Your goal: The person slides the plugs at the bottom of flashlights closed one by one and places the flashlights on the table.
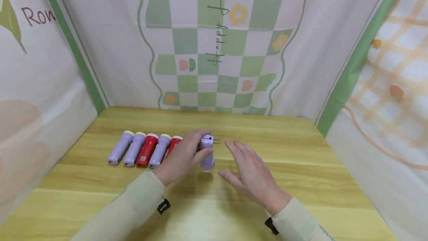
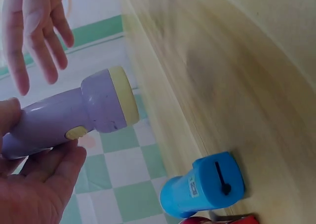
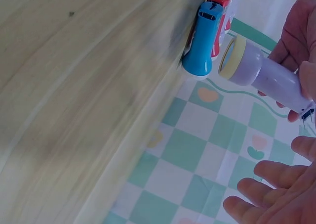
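My left hand (image 1: 182, 157) grips a purple flashlight (image 1: 207, 162) above the table, its cream-rimmed head tilted down and its tail up. Two metal plug prongs (image 1: 216, 141) stick out of the tail towards the right. A cream switch (image 2: 76, 132) shows on its side in the left wrist view. To the right of the flashlight, my right hand (image 1: 254, 176) is held with spread fingers, apart from it and holding nothing. Left of my left hand a row lies on the table, including a purple flashlight (image 1: 120, 148) and a red flashlight (image 1: 147, 150).
A blue flashlight (image 3: 202, 46) lies at the near end of the row in the right wrist view; the left hand hides it in the head view. The wooden table (image 1: 301, 166) meets a printed cloth (image 1: 230, 47) at the back, with more cloth at both sides.
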{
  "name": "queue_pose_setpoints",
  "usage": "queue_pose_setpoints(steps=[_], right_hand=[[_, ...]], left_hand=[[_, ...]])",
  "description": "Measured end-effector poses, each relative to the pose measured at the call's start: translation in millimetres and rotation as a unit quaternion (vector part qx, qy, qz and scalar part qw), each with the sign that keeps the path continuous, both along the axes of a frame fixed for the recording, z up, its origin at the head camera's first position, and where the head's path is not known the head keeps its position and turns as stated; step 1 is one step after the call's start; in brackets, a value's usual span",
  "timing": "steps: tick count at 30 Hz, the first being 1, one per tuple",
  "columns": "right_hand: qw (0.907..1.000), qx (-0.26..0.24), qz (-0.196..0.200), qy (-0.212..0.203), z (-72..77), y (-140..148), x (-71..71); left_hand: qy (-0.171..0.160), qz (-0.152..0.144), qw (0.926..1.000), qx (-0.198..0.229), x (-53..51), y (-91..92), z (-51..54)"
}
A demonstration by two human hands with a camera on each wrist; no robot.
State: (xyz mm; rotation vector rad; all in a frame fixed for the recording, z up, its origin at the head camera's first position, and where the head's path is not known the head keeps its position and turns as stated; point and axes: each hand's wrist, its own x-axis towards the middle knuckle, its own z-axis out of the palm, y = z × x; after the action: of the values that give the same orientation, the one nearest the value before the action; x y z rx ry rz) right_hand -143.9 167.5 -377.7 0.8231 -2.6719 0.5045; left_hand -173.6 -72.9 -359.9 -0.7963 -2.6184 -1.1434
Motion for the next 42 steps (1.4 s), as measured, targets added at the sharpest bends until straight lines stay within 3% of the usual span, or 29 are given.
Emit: queue_pose_setpoints(steps=[10, 14, 18, 22, 33, 42], right_hand=[[0.9991, -0.030, 0.009, 0.030, 6.3, -3.4, 4.0], [0.9950, -0.047, 0.030, 0.083, 6.1, -2.5, 5.2], [0.9852, -0.070, 0.058, 0.146, 4.6, -2.0, 4.4], [0.9765, -0.091, 0.079, 0.179, 5.3, -2.7, 4.0], [0.9732, -0.110, 0.100, 0.175, 7.3, -5.5, 7.2], [0.9726, -0.116, 0.104, 0.172, 3.8, -5.1, 7.6]], left_hand=[[0.003, -0.023, 0.9997, 0.013, 14.5, 1.3, 1.0], [-0.005, -0.035, 0.9989, 0.029, 16.4, 0.8, -0.8], [-0.015, -0.043, 0.9983, 0.038, 18.1, 0.0, -3.0], [-0.033, -0.062, 0.9960, 0.055, 20.3, 0.1, -4.7], [-0.039, -0.106, 0.9902, 0.082, 26.0, 3.1, -6.7], [-0.032, -0.111, 0.9910, 0.067, 29.7, 4.7, -6.6]])
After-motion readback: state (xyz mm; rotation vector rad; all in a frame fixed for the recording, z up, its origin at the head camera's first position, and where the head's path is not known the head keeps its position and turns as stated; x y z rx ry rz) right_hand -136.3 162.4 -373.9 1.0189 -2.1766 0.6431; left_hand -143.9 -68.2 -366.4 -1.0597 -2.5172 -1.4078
